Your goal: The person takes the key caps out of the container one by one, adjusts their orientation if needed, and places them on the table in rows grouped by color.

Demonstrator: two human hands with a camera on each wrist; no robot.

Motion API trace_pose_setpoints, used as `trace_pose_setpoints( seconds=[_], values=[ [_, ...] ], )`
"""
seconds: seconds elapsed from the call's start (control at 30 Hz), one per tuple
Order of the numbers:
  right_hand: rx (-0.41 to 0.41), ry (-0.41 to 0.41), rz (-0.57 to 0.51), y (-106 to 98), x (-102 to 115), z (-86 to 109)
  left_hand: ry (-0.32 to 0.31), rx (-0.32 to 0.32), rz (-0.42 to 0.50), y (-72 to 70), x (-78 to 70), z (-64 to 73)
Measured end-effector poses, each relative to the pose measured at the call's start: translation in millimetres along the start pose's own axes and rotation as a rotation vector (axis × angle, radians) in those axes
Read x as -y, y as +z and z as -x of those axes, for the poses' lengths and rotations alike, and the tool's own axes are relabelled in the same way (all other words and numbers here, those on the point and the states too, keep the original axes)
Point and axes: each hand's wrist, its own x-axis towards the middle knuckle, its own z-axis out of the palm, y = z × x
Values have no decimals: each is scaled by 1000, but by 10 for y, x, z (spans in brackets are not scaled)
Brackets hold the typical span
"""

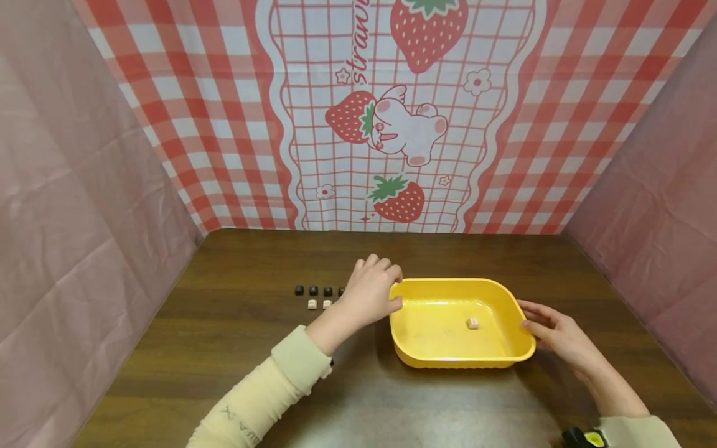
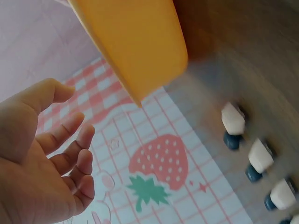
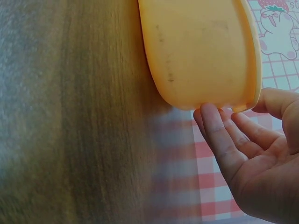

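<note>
A yellow plastic basin [image 1: 462,363] rests on the table, with one cream keycap [image 1: 473,323] on its floor. My right hand [image 1: 566,339] pinches the basin's right end, thumb at the rim and fingers against the outer wall, as the right wrist view also shows. Beside the left rim is my left hand [image 1: 370,292], its fingers loosely bent; in the left wrist view a gap lies between it and the basin [image 2: 145,51], and it holds nothing. Black keycaps [image 1: 313,290] and cream keycaps [image 1: 312,304] stand in two rows left of the basin, partly hidden by the left hand.
The dark wooden table [image 1: 224,323] meets a red-and-white strawberry cloth [image 1: 403,124] at the back. Pink cloth hangs [image 1: 89,186] on both sides. A small dark thing shows beside the left cuff, mostly hidden.
</note>
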Motion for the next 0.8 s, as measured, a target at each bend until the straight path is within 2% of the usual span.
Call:
trace_pose_setpoints(
  seconds=[0.43,0.8],
  values=[
    [-14,-19,7,7,-16,11,79,17,-21,138,-396,-229],
    [-12,-19,2,8,5,15,131,76,-26,457,-656,-429]
  ],
)
